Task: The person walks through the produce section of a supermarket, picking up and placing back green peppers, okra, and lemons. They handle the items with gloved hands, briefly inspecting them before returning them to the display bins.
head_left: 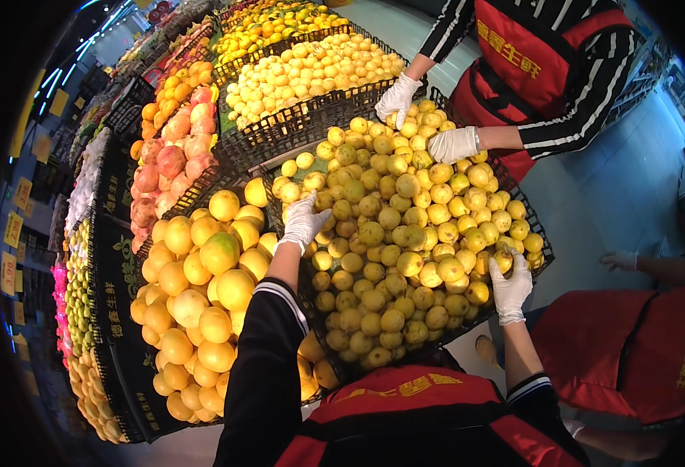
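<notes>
A black plastic crate (pixel 543 242) full of small round yellow fruits (pixel 389 217), which look like yellow passion fruit, lies before me. My left hand (pixel 304 223), in a white glove, rests at the crate's left side among the fruits. Its thumb and fingers are apart, with nothing plainly held. At the right side, my right hand (pixel 511 289), also gloved, has thumb and fingers around one yellow fruit (pixel 502 261). Across the crate, a co-worker's two gloved hands (pixel 454 145) touch fruits at the far edge.
Large yellow citrus fruits (pixel 193 309) are heaped to the left, with pomegranates (pixel 171 161) beyond them. Behind the crate stands a bin of pale yellow fruits (pixel 319 73). One person in a red apron (pixel 508 52) stands opposite; another in red (pixel 622 350) is close on my right.
</notes>
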